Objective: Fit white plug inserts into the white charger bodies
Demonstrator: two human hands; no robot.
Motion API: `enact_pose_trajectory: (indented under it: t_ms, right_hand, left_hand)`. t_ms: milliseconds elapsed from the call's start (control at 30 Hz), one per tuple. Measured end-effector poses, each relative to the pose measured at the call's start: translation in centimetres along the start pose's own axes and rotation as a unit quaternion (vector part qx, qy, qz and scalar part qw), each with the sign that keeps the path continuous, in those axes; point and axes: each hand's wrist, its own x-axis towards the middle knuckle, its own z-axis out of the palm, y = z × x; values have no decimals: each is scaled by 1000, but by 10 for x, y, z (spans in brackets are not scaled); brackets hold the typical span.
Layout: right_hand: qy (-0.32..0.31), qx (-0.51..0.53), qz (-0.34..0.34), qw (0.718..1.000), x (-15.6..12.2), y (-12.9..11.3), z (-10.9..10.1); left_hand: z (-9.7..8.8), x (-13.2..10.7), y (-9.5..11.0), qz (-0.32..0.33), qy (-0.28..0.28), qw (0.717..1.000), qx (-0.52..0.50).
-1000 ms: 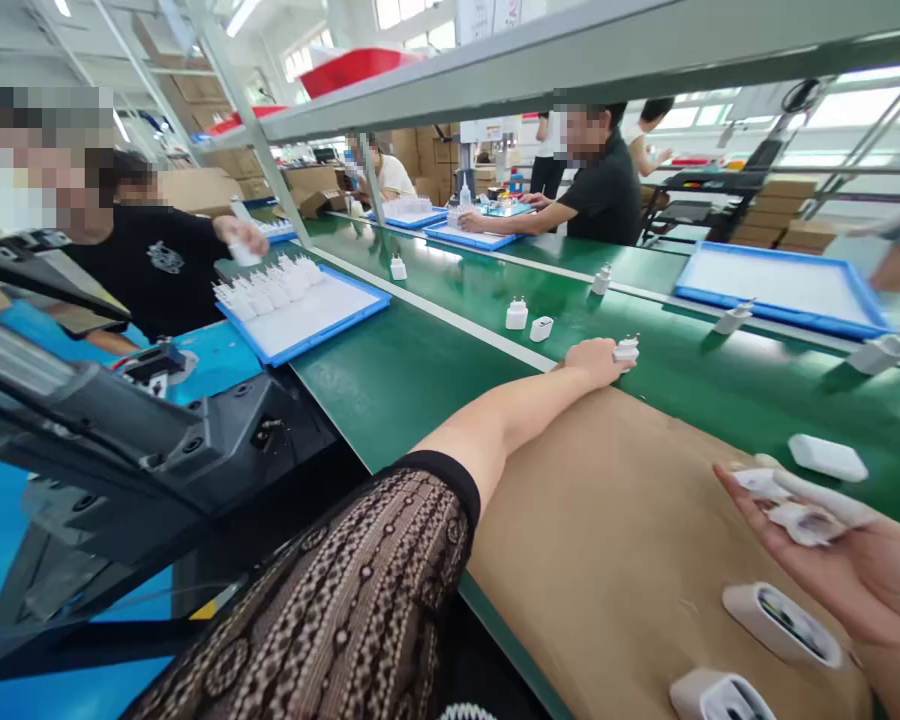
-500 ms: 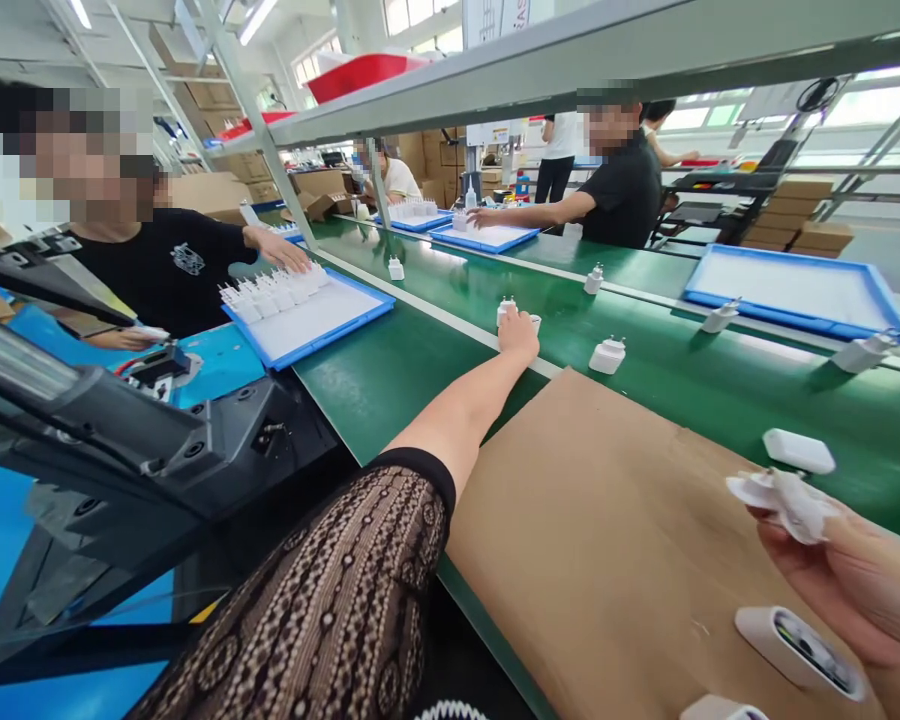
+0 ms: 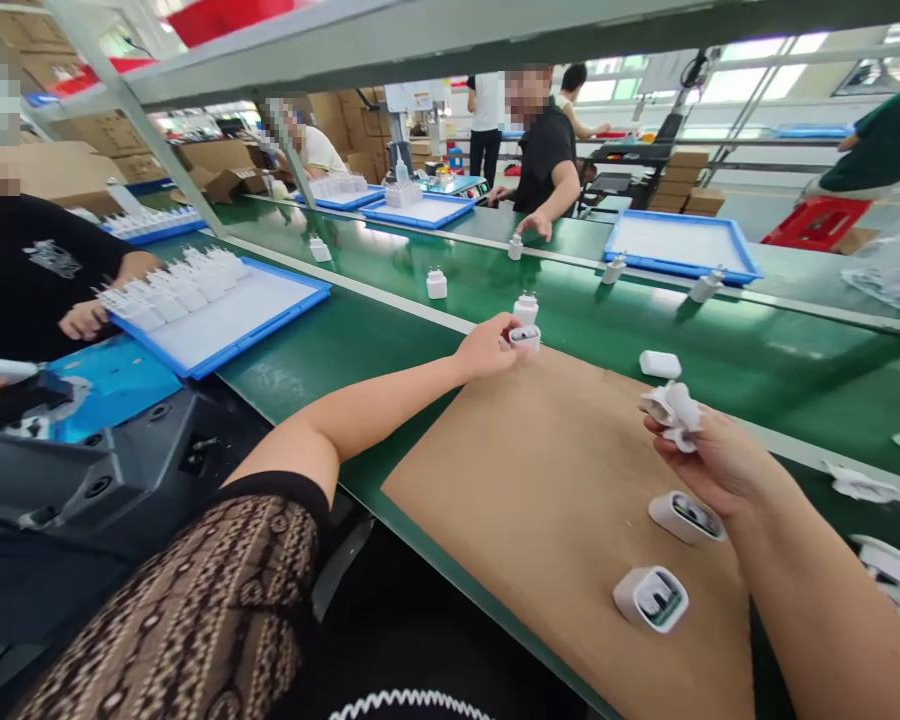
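My left hand [image 3: 487,350] grips an open-ended white charger housing [image 3: 526,338] above the far corner of a brown cardboard sheet [image 3: 525,480]. Just behind it stands a white plug charger [image 3: 526,306] on the green belt. Several small white plastic pieces [image 3: 673,410] are bunched in the fingers of my right hand [image 3: 709,455], over the sheet's right side. Below that hand lie two more open housings, one [image 3: 686,517] close to my wrist and another [image 3: 651,598] nearer to me, with parts showing inside both.
Chargers stand along the green belt [image 3: 390,315], with a white block [image 3: 660,364] beyond my right hand. A blue-rimmed tray [image 3: 289,305] of chargers sits left, near a dark machine [image 3: 120,470]. A co-worker's hand [image 3: 538,222] reaches across the belt. A shelf rail [image 3: 420,60] crosses overhead.
The view has swung right. My left hand has drawn back from the belt with the open housing, leaving a charger behind. Across the belt, the co-worker's hand has moved from a tray to a charger.
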Motion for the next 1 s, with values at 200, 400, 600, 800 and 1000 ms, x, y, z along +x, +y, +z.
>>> enact_pose_trajectory:
  t_ms: [200,400,600,800,1000]
  right_hand:
    - [-56,-67,-35,996,-9,2,3]
    - [-42,-137,-86,986,-14,2,4]
    - [-18,-258,-135,956,-27,4,14]
    - [25,-393,-200,897,-38,3,21]
    - [56,-386,-193,900,-41,1,22]
  left_hand:
    - [47,-63,62,69,-168,976,-123]
    - [64,-68,62,33,-219,961,-164]
    - [60,-65,58,55,-268,945,-180]
    - [59,-62,57,96,-312,929,-177]
    - [60,-60,56,44,-242,954,-174]
